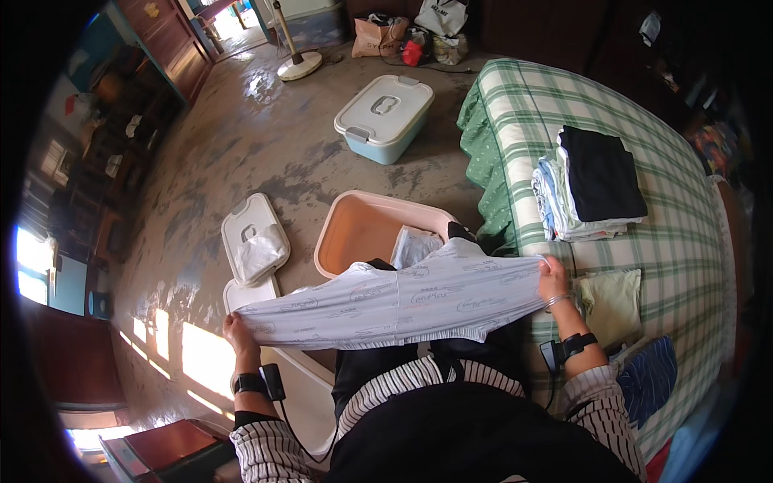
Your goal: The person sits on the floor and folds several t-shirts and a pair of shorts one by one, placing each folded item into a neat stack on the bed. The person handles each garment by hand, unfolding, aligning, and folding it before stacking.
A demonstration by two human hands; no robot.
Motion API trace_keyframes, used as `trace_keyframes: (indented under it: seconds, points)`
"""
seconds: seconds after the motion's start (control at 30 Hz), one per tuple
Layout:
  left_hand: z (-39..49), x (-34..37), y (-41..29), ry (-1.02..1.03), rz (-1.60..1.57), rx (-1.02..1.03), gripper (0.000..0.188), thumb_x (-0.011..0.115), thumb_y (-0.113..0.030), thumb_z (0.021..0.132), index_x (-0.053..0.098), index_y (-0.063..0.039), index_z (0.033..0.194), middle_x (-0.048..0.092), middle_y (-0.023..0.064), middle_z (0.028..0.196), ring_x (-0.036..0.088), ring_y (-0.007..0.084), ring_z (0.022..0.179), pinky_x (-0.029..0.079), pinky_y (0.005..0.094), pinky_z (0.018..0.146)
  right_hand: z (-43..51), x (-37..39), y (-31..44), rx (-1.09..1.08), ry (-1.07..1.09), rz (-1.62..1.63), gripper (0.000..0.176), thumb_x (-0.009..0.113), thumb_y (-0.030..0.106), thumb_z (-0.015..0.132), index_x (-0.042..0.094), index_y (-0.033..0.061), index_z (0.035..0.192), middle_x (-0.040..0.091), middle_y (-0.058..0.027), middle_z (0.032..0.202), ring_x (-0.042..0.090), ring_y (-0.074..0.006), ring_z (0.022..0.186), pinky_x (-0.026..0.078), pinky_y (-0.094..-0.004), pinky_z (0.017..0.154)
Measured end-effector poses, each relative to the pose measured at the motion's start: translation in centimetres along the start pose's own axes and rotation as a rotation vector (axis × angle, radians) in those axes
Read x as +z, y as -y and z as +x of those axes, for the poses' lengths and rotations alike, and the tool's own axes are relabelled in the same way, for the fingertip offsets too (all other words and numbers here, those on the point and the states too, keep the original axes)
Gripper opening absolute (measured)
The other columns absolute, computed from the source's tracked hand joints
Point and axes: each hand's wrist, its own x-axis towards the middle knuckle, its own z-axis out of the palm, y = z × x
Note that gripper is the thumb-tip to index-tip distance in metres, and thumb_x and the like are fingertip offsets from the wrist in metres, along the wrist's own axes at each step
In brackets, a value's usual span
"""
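Observation:
A pale grey printed garment (392,305) with a gathered edge is stretched wide in front of me. My left hand (240,332) grips its left end, and my right hand (551,279) pinches the other end beside the bed. Beyond the cloth stands an open peach plastic bin (344,220), partly hidden by it, with a folded light cloth (416,244) inside. On the bed, a stack of folded clothes with a black piece (601,175) on top lies past my right hand. A folded pale yellow-green cloth (613,302) and a dark blue patterned cloth (649,380) lie nearer.
A lidded light-blue bin (386,111) stands on the floor ahead. A white lid (250,220) with a plastic-wrapped item lies at left, near a white open bin (302,404). The bed (537,90) borders the right. Bags (380,36) and a stand's round base (300,65) are farther off.

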Motion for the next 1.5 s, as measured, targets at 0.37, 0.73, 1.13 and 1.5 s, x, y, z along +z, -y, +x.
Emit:
trace_keyframes:
  seconds: [0.37, 0.73, 1.13, 1.5]
  points:
    - [4.9, -4.3, 0.4, -0.078, 0.01, 0.03, 0.023, 0.048, -0.014, 0.097, 0.055, -0.005, 0.077, 0.048, -0.0026, 0.068, 0.041, 0.0095, 0.062, 0.036, 0.0276, 0.056, 2.9, -3.0, 0.3, 0.075, 0.002, 0.095, 0.02, 0.059, 0.015, 0.093, 0.056, -0.0016, 0.083, 0.056, -0.0121, 0.069, 0.044, -0.0152, 0.066, 0.045, -0.0337, 0.065]
    - [8.8, -1.4, -5.4, 0.079, -0.087, 0.154, 0.024, 0.051, -0.018, 0.098, 0.06, -0.007, 0.079, 0.051, -0.0042, 0.069, 0.041, 0.0067, 0.061, 0.035, 0.0251, 0.055, 4.1, -10.8, 2.2, -0.015, 0.102, 0.507, 0.021, 0.053, 0.015, 0.099, 0.061, -0.0032, 0.107, 0.066, -0.0037, 0.094, 0.055, -0.0072, 0.083, 0.047, -0.0241, 0.077]
    - [-1.6, 11.5, 2.3, 0.403, -0.164, -0.253, 0.016, 0.058, -0.021, 0.096, 0.062, -0.008, 0.087, 0.055, -0.0026, 0.072, 0.048, 0.0094, 0.06, 0.039, 0.0256, 0.051, 1.8, 1.2, 7.8, -0.052, 0.03, -0.075, 0.017, 0.059, 0.022, 0.09, 0.057, 0.006, 0.097, 0.061, -0.0203, 0.076, 0.058, -0.041, 0.07, 0.048, -0.046, 0.067]
    - [-14.9, 11.1, -4.0, 0.627, 0.573, 0.87, 0.056, 0.073, -0.024, 0.081, 0.049, -0.005, 0.127, 0.052, 0.0194, 0.121, 0.049, 0.0384, 0.115, 0.041, 0.0456, 0.1, -7.3, -0.2, 16.6, -0.995, 0.349, -0.142, 0.042, 0.076, 0.019, 0.074, 0.061, 0.0083, 0.111, 0.055, -0.007, 0.107, 0.054, -0.0255, 0.102, 0.044, -0.0383, 0.088]
